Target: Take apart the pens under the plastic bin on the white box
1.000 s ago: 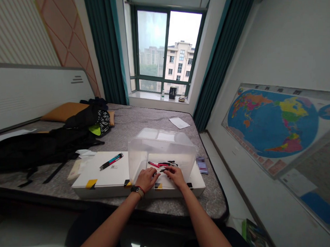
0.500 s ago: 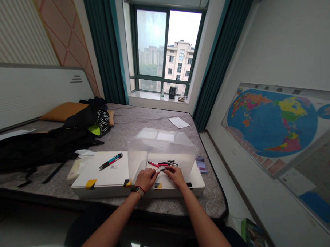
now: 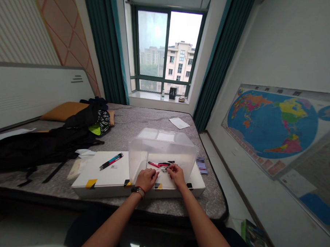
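Pinching a small dark piece (image 3: pixel 166 169) in right fingers (image 3: pixel 172 168), with left fingers (image 3: pixel 149 171) curled and hiding any grip, beside loose pens (image 3: pixel 163 164) likely light, stiff and slick, best held mid-barrel.

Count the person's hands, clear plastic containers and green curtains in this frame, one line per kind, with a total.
Left hand and right hand: 2
Clear plastic container: 1
Green curtains: 2
Total: 5
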`<control>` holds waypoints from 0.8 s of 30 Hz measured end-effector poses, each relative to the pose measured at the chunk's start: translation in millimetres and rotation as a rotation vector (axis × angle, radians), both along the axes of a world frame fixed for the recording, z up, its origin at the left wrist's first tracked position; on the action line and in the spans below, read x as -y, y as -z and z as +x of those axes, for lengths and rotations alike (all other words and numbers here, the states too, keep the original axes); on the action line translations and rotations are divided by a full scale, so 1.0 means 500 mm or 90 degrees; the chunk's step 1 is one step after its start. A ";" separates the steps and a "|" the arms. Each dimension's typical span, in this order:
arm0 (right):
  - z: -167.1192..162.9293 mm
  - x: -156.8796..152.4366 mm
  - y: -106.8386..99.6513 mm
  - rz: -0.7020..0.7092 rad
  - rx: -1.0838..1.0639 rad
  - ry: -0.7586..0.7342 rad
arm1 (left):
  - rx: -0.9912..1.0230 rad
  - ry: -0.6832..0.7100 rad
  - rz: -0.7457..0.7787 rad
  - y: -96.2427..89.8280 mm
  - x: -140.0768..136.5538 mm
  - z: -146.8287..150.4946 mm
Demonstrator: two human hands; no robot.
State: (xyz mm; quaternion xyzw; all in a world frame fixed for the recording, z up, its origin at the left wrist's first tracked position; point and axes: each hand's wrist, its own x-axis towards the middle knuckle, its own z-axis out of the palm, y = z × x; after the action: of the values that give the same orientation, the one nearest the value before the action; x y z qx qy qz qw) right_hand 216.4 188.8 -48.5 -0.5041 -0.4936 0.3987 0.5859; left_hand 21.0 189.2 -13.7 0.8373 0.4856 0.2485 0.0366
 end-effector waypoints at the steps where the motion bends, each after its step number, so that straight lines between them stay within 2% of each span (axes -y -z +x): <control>1: 0.000 -0.001 0.002 -0.001 0.000 0.002 | 0.005 -0.001 -0.002 0.000 0.000 0.000; 6: -0.004 0.004 -0.005 0.021 0.039 0.038 | 0.002 -0.002 -0.011 -0.002 0.001 0.000; 12: -0.019 0.027 -0.028 0.102 0.236 0.191 | -0.002 0.004 0.006 0.001 0.000 -0.002; 15: -0.024 0.027 -0.023 0.112 0.288 0.243 | 0.002 0.000 0.007 0.005 -0.001 -0.003; 24: -0.026 0.010 0.004 0.083 0.380 0.292 | 0.011 0.003 0.001 0.004 -0.001 -0.004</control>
State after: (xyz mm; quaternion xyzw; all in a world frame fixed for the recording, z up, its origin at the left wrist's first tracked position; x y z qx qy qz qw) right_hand 203.4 184.0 -50.5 -0.6570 -0.5413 0.0608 0.5213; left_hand 19.2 189.4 -15.7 0.8363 0.4833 0.2558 0.0409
